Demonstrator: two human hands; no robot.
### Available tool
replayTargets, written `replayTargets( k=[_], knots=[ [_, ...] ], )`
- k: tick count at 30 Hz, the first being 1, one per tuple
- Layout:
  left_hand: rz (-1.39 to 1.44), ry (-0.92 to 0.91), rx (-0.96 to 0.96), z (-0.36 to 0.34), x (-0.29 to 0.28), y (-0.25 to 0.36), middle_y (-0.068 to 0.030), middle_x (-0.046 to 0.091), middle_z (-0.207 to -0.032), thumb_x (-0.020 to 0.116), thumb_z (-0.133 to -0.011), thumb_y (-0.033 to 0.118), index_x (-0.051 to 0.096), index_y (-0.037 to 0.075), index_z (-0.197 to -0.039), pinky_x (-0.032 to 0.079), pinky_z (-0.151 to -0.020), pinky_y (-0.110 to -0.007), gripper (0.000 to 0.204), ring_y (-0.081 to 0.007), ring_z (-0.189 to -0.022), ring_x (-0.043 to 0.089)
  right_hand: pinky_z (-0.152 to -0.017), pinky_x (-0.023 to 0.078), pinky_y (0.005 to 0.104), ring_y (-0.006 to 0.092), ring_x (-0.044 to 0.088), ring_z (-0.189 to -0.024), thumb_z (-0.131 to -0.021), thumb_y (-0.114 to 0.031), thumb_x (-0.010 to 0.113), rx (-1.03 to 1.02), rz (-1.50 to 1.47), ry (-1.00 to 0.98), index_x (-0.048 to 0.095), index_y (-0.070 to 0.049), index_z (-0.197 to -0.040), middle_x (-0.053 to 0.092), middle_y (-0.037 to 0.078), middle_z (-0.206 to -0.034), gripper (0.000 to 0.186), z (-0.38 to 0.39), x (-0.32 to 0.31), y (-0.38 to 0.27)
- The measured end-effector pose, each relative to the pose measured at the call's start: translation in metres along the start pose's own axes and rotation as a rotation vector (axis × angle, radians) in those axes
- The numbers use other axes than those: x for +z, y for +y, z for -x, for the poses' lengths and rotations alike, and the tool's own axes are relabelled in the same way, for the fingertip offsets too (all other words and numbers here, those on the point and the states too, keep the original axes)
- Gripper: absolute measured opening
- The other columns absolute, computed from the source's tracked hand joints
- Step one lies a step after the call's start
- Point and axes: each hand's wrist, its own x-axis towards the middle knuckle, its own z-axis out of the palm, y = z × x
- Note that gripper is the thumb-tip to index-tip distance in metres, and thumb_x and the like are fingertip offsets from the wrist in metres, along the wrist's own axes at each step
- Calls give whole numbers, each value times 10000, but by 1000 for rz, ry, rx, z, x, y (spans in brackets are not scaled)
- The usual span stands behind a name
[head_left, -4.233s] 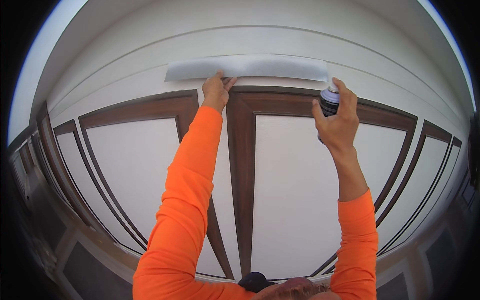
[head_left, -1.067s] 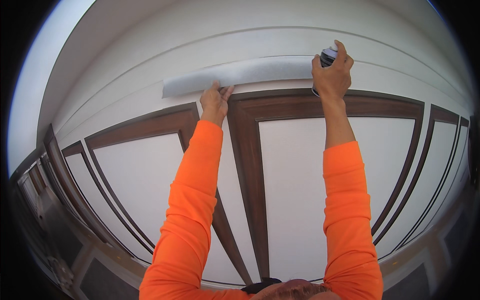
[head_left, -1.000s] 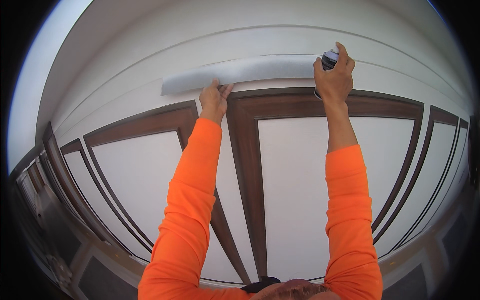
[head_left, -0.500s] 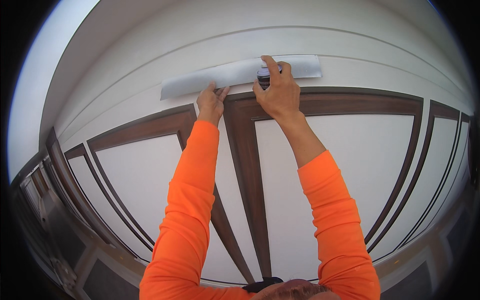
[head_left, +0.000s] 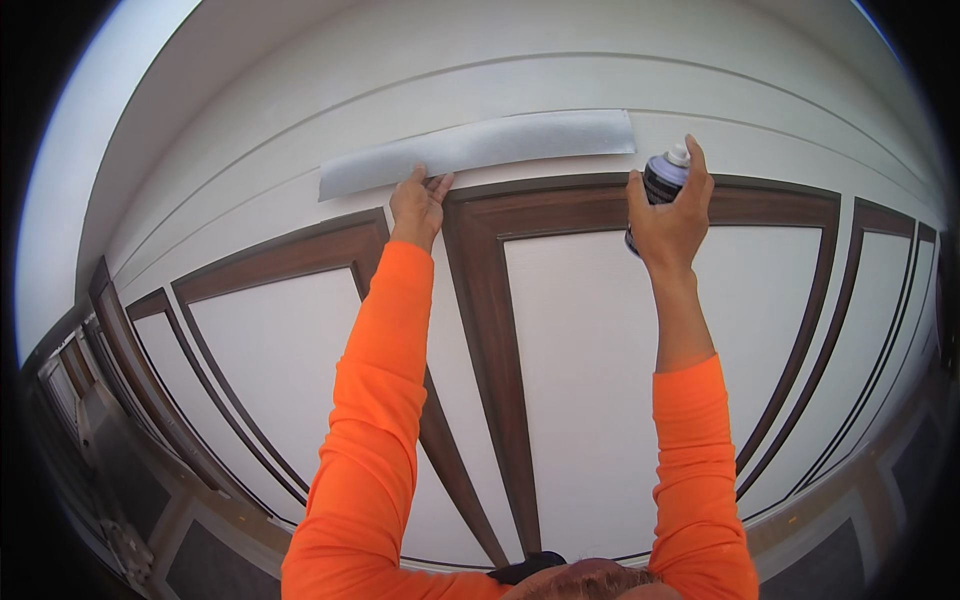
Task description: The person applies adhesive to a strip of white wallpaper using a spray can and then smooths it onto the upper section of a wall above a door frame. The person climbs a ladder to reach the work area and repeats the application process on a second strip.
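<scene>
A long, silvery-grey strip of thin sheet (head_left: pixel 510 138) lies slantwise across the white wall above the brown trim. My left hand (head_left: pixel 418 205) pinches its lower edge left of the middle, thumb in front and the other fingers partly behind it. Off the strip's right end, my right hand (head_left: pixel 672 222) is wrapped round a spray can (head_left: pixel 664 178) with a dark label and a white nozzle. The can is tilted, and its lower part shows below my fingers. My index finger is raised beside the nozzle; whether it presses cannot be seen.
Dark brown moulding (head_left: pixel 660 207) frames large white panels (head_left: pixel 650 330) below my hands. A thin horizontal groove (head_left: pixel 560 53) runs along the wall above the strip. A grey patterned floor (head_left: pixel 220 550) curves round the lower rim, and a bright area (head_left: pixel 80 170) lies at far left.
My right hand has moved right and slightly down with the spray can, from in front of the strip to beyond its right end. My left hand stays on the strip, which has shifted slightly left.
</scene>
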Motion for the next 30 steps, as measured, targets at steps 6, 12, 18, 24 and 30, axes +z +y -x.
replayTargets(
  k=[6,12,18,24,30],
  knots=[
    [9,11,-17,10,11,4,-173,497,-1268,536,-1011,87,430,-64,-1294,574,-1002,-446,338,-338,-1182,546,-908,532,433,356,602,-1110,-792,-143,780,-62,-21,57,362,-101,-1448,518,193,-1253,778,21,-44,2],
    [34,-21,-10,26,5,18,-159,506,-1260,535,-1016,101,448,-52,-1279,549,-1028,-437,316,-310,-1171,551,-982,485,430,332,574,-1157,-785,-85,783,5,-49,60,348,-73,-1456,520,192,-1263,799,32,-82,-1],
    [-92,-235,58,140,-35,22,-52,600,-1186,560,-1020,187,510,51,-1254,508,-1004,-425,275,-221,-1114,597,-987,474,398,278,553,-1164,-774,-71,785,206,-207,45,254,-71,-1507,509,189,-1296,905,71,-148,4],
    [-428,-241,-139,277,-104,-3,-90,637,-1184,552,-1027,230,546,7,-1243,573,-892,-435,311,-230,-1066,649,-872,541,340,220,629,-998,-664,-91,857,577,-615,-233,168,-36,-1527,583,177,-1194,1105,125,-214,-30],
    [-516,-28,-467,382,-163,-88,-144,639,-1108,541,-1032,184,575,-79,-1187,612,-899,-397,307,-238,-1015,660,-863,533,326,175,633,-977,-633,-121,900,828,-711,-734,420,18,-1349,617,115,-1077,874,220,-226,-28]
  ],
)
